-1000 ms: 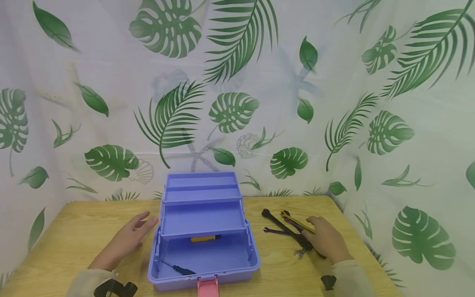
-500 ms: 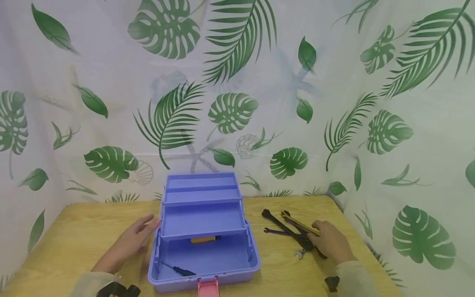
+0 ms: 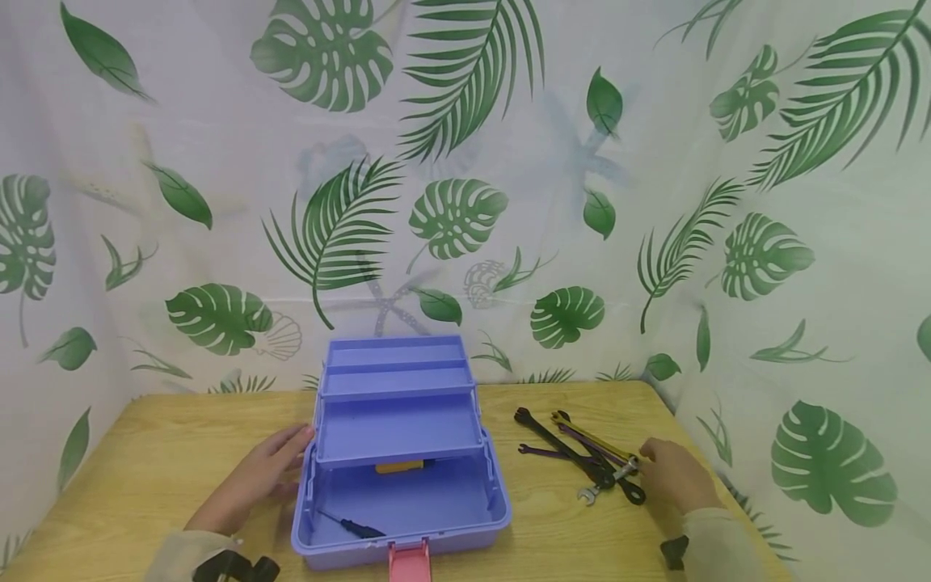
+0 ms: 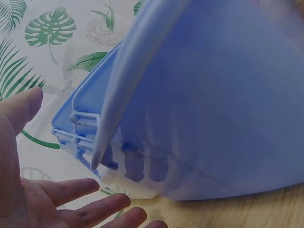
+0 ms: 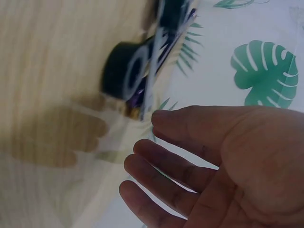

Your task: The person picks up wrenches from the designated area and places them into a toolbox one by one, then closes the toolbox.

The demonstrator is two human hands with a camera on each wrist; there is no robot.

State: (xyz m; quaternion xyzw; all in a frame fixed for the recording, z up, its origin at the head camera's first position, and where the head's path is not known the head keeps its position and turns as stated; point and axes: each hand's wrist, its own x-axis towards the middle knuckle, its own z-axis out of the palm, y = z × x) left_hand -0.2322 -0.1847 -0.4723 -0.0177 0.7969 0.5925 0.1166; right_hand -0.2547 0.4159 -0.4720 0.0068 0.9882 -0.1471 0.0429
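Observation:
Beside the left wall of an open blue toolbox (image 3: pixel 349 558) is my left hand (image 3: pixel 254 477). The left wrist view shows that hand (image 4: pixel 33 190) with fingers extended near the toolbox's outer wall (image 4: pixel 213 95), holding nothing. To the right lies a loose pile of wrenches: a black wrench (image 3: pixel 560 444), a yellow wrench (image 3: pixel 600 437), a purple wrench (image 3: pixel 541 451) and a small silver wrench (image 3: pixel 611 481) across them. My right hand (image 3: pixel 678 478) is just right of their near ends. In the right wrist view its fingers (image 5: pixel 175 175) are spread and relaxed, with nothing in them.
In the toolbox lie a dark-handled screwdriver (image 3: pixel 360 529) and a yellow-handled tool (image 3: pixel 398 466) partly under the raised tray (image 3: pixel 400 424). A pink latch (image 3: pixel 410 559) hangs at the front. A leaf-print curtain (image 3: pixel 465 162) rises behind the wooden table (image 3: pixel 182 428).
My right hand has moved right, off the wrenches, uncovering their near ends. The left hand has shifted slightly towards the toolbox's side. The toolbox has stayed put.

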